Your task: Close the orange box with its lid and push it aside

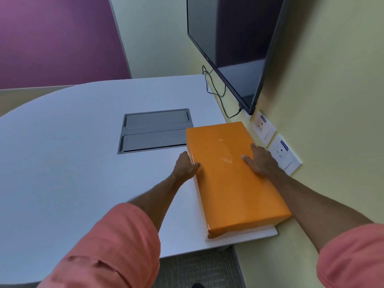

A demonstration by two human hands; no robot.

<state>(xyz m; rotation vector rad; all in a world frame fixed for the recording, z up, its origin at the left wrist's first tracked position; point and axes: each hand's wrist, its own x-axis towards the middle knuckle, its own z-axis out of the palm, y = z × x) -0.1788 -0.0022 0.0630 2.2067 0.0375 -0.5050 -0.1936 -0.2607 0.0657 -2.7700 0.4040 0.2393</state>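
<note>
The orange box (232,179) lies closed, its glossy orange lid on top, at the right edge of the white table (72,142), close to the yellow wall. A white base edge shows under its near end. My left hand (186,166) presses against the box's left side, thumb resting on the lid. My right hand (260,159) lies on the lid's right edge, fingers spread across the top. Both hands touch the box from opposite sides.
A grey recessed cable hatch (154,130) sits in the table just left of the box's far end. Two wall sockets (283,153) are right beside the box. A dark wall screen (234,44) hangs above, with a black cable (216,90) dangling.
</note>
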